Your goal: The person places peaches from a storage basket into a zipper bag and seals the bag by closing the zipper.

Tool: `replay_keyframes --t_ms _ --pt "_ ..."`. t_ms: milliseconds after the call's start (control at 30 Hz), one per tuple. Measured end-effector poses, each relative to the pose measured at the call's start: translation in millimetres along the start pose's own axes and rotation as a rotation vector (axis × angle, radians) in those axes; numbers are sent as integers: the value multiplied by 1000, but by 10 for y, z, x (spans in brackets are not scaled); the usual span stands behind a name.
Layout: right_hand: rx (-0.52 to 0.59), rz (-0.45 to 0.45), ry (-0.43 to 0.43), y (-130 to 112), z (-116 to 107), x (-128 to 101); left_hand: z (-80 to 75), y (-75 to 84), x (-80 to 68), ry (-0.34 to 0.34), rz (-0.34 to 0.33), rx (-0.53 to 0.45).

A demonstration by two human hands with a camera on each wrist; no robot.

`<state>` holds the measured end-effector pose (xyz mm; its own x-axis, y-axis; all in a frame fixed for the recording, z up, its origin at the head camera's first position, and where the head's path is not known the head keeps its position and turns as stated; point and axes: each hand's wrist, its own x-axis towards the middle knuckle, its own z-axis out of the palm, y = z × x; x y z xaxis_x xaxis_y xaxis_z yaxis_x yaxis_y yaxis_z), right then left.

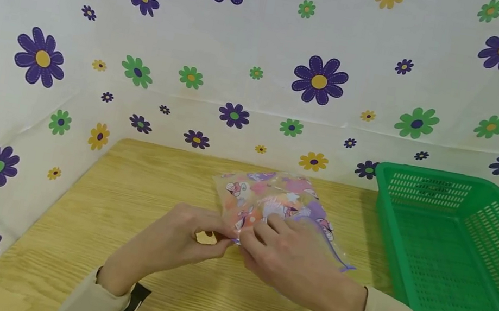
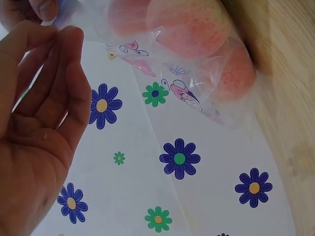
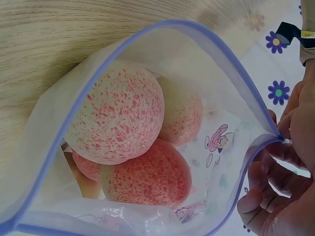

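A clear zip bag printed with cartoon figures lies on the wooden table, mouth toward me. Several speckled pink peaches sit inside it. My left hand pinches the near left end of the bag's purple-edged rim. Close beside it, my right hand grips the same rim, its wrist over the bag's near edge. In the right wrist view the mouth gapes wide. In the left wrist view the left hand's fingers reach up to the bag.
A green slatted plastic basket stands on the table's right side, close to the bag. White sheets with purple, green and yellow flowers wall in the back and left. Bare wood lies left of the hands.
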<state>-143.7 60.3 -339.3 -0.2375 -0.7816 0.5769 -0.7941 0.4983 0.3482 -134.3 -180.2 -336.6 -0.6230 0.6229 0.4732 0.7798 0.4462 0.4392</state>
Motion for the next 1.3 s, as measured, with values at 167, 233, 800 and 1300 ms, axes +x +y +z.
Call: replay_keyframes --t_ms 167,233,800,1300 --pt "64 36 -37 0 36 16 57 18 13 42 -25 10" --pt "111 61 -60 6 44 23 87 11 18 61 -49 -9" --pt "171 93 -110 71 120 -38 134 -91 -26 118 -123 78" --pt "-89 -17 -94 0 221 -16 58 21 -35 25 303 987"
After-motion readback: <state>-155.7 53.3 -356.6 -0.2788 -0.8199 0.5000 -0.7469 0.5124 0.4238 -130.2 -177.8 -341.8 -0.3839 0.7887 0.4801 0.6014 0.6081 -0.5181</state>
